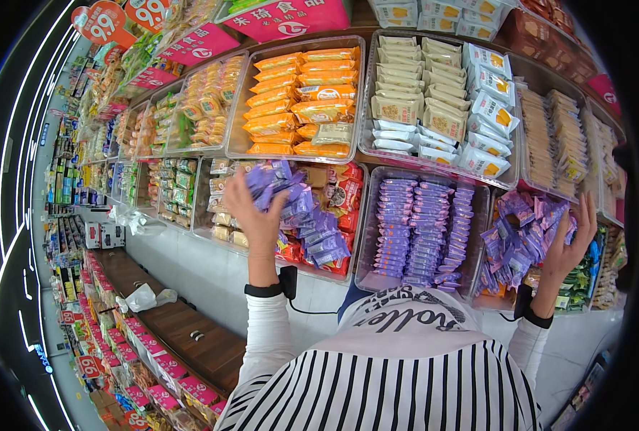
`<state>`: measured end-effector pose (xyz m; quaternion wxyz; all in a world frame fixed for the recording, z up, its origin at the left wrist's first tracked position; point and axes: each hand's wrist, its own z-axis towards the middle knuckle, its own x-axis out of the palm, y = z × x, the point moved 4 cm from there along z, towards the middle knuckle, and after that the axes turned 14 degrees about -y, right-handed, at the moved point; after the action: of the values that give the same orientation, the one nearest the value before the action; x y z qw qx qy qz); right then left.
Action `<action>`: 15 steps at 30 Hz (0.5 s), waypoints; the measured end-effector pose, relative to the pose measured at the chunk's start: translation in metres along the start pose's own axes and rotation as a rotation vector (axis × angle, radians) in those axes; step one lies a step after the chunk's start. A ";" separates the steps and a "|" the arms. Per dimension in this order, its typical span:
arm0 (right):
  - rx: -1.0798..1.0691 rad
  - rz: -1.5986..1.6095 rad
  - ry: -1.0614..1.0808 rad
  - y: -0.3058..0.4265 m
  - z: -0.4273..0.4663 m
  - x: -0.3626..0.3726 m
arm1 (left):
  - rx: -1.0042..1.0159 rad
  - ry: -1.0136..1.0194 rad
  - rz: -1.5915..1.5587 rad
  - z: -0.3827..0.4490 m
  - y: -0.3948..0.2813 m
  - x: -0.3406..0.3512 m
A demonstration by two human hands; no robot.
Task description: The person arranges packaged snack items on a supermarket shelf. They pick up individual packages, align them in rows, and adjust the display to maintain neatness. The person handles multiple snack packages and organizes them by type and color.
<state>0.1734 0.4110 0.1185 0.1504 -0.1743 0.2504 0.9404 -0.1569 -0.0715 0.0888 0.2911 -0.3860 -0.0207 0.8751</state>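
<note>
My left hand [252,215], slightly blurred, has purple snack packets [268,180] between its thumb and fingers. Below them a loose heap of purple packets [317,237] lies over red packets [346,188] in a clear plastic bin. My right hand [570,242] is cupped at the right edge of another jumbled purple heap [513,242], fingers apart. Whether its fingertips touch the packets is hard to tell. Between my hands, a clear plastic bin [363,272] holds purple packets [414,231] standing in three upright rows.
Behind stand bins of orange packets [325,110], beige and white packets [449,121], and tan wafer-like snacks [538,134]. Green packets [575,288] lie below my right hand. A dark wooden counter [190,328] with a white plastic bag [142,297] runs along the left.
</note>
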 end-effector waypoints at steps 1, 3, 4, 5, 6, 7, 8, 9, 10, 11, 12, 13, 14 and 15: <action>0.005 0.010 0.012 0.000 -0.001 0.000 | -0.020 0.091 -0.054 -0.012 0.007 0.012; 0.034 0.000 0.051 -0.001 -0.006 -0.003 | -0.056 0.279 -0.167 -0.029 0.014 0.032; 0.049 -0.008 0.070 -0.002 -0.008 -0.005 | -0.135 0.325 -0.226 -0.030 0.019 0.033; 0.060 0.001 0.079 -0.003 -0.010 -0.006 | -0.135 0.324 -0.257 -0.029 0.021 0.033; 0.070 0.011 0.090 -0.004 -0.013 -0.006 | -0.136 0.324 -0.287 -0.029 0.024 0.032; 0.080 0.022 0.100 -0.005 -0.015 -0.006 | -0.137 0.323 -0.317 -0.028 0.026 0.031; 0.077 0.027 0.108 -0.002 -0.016 -0.005 | -0.148 0.353 -0.332 -0.026 0.029 0.031; 0.075 0.027 0.115 0.005 -0.015 -0.003 | -0.143 0.362 -0.331 -0.022 0.028 0.029; 0.070 0.024 0.125 0.012 -0.016 -0.002 | -0.140 0.372 -0.333 -0.021 0.026 0.027; 0.090 0.038 0.132 0.021 -0.017 0.000 | -0.137 0.382 -0.335 -0.020 0.023 0.024; -0.010 0.031 0.151 0.031 -0.015 0.004 | -0.168 0.395 -0.349 -0.019 0.019 0.020; -0.106 0.020 0.167 0.040 -0.013 0.008 | -0.153 0.391 -0.337 -0.020 0.015 0.017; -0.059 0.067 0.212 0.049 -0.016 0.012 | -0.149 0.389 -0.343 -0.020 0.008 0.013; -0.035 0.131 0.241 0.052 -0.022 0.018 | -0.146 0.382 -0.346 -0.023 0.003 0.010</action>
<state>0.1433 0.3599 0.1156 0.0543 -0.2719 0.2612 0.9246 -0.1479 -0.0735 0.0654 0.4064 -0.5547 -0.0940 0.7199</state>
